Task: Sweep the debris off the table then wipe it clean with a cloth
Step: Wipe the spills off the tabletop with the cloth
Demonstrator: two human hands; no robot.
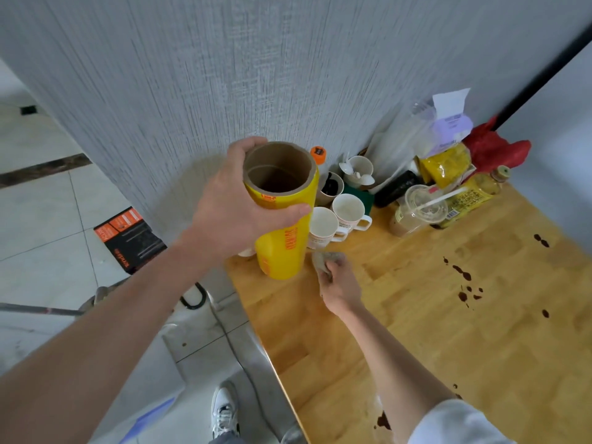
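My left hand [237,206] grips a big yellow roll of cling film [283,232] near its open cardboard end, lifted above the far left corner of the wooden table [448,331]. Just right of the roll, my right hand [339,283] holds a crumpled grey-brown cloth [325,261] down on the tabletop. Dark brown drops of spilled liquid [464,283] dot the wood to the right, and a larger dark stain [382,421] lies near the table's front edge by my right forearm.
Two white mugs [336,219] stand behind the cloth, with a cup of spoons [360,169], a plastic drink cup [419,209], an oil bottle [471,195] and bags crowded against the grey wall. A black and orange box [128,238] lies on the floor to the left.
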